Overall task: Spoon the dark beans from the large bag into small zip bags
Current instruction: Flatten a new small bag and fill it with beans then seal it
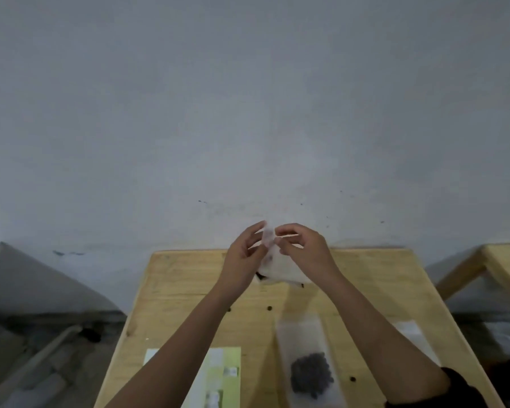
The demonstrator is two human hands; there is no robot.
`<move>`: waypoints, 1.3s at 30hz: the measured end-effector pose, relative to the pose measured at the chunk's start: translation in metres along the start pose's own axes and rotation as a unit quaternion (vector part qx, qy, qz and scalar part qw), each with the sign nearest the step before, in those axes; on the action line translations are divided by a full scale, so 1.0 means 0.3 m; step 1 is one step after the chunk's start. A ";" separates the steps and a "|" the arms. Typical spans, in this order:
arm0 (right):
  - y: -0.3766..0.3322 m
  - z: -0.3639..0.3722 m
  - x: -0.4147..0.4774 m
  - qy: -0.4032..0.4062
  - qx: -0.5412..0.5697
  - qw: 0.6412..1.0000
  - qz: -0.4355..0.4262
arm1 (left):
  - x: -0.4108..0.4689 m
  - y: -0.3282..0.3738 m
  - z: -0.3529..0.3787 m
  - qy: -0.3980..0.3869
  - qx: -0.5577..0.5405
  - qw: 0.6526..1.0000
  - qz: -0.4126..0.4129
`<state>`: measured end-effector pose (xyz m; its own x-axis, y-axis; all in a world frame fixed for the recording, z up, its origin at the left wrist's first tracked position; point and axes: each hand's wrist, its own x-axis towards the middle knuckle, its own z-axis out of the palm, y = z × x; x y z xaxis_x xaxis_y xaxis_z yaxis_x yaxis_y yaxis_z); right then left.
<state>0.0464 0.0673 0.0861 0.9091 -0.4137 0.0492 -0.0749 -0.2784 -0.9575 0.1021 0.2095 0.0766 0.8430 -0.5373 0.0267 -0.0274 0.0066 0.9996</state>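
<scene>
Both hands are raised over the far part of the wooden table [189, 290]. My left hand [242, 257] and my right hand [306, 248] pinch the top of a small clear zip bag [268, 240] between their fingertips. Below the hands lies a pale, crumpled large bag [280, 269] with a dark patch at its lower edge. A clear bag [304, 348] lies flat near the front with a heap of dark beans [311, 375] in it. No spoon shows.
A green and white printed sheet [221, 375] lies at the front left. More clear plastic [415, 337] sits by my right forearm. Loose beans [269, 308] dot the table. A grey wall fills the back; another wooden table [501, 260] stands at the right.
</scene>
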 end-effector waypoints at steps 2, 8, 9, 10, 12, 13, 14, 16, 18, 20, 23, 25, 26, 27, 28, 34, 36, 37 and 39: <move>-0.033 0.037 0.004 -0.022 0.056 0.998 0.017 | -0.016 -0.003 -0.019 -0.001 -0.024 1.000 0.005; -0.073 0.070 0.013 -0.055 0.103 0.991 0.070 | -0.024 -0.015 -0.065 0.001 -0.014 1.000 0.015; -0.077 0.070 0.013 -0.055 0.107 0.990 0.074 | -0.023 -0.015 -0.067 0.001 -0.015 1.000 0.010; -0.078 0.069 0.015 -0.054 0.114 0.989 0.078 | -0.022 -0.014 -0.067 0.002 -0.015 1.000 0.007; -0.080 0.066 0.017 -0.050 0.130 0.986 0.087 | -0.020 -0.009 -0.063 0.001 -0.020 1.000 0.005; -0.079 0.063 0.018 -0.046 0.135 0.986 0.091 | -0.018 -0.007 -0.059 0.001 -0.024 1.000 0.004; -0.077 0.061 0.019 -0.043 0.137 0.985 0.094 | -0.016 -0.005 -0.056 0.000 -0.027 1.000 0.003; -0.072 0.053 0.019 -0.039 0.144 0.984 0.097 | -0.009 -0.003 -0.049 -0.001 -0.032 0.999 0.002; -0.068 0.047 0.013 -0.034 0.162 0.981 0.099 | -0.003 -0.006 -0.045 -0.003 -0.033 0.999 -0.002; -0.063 0.046 0.007 -0.012 0.180 0.978 0.103 | 0.002 -0.011 -0.039 -0.004 -0.031 0.999 -0.008; -0.053 0.059 0.003 0.042 0.154 0.982 0.104 | 0.006 -0.021 -0.014 0.002 -0.013 1.000 0.007; -0.043 0.068 0.004 0.067 0.117 0.986 0.096 | 0.006 -0.032 0.014 0.021 0.046 0.998 0.031; -0.038 0.071 0.004 0.076 0.102 0.987 0.093 | 0.003 -0.037 0.029 0.034 0.084 0.995 0.042; -0.033 0.073 0.004 0.083 0.090 0.988 0.090 | 0.000 -0.042 0.044 0.050 0.117 0.991 0.051; -0.028 0.075 0.004 0.086 0.077 0.990 0.086 | -0.002 -0.050 0.055 0.063 0.142 0.986 0.059; -0.009 0.064 0.014 0.068 0.045 0.990 0.115 | 0.002 -0.080 0.053 0.070 0.236 0.964 0.102; -0.009 0.056 0.019 0.061 0.041 0.988 0.133 | 0.007 -0.082 0.040 0.072 0.269 0.955 0.105; -0.009 0.053 0.020 0.056 0.034 0.988 0.138 | 0.008 -0.082 0.030 0.073 0.286 0.950 0.102; -0.003 0.046 0.023 0.047 -0.003 0.990 0.137 | 0.016 -0.082 0.003 0.088 0.313 0.941 0.096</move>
<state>0.0583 0.0766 0.0833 0.8124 -0.5531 -0.1848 -0.3149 -0.1494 -0.9373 0.1064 0.2058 0.0521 0.8649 -0.4285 0.2615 -0.4523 -0.4391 0.7763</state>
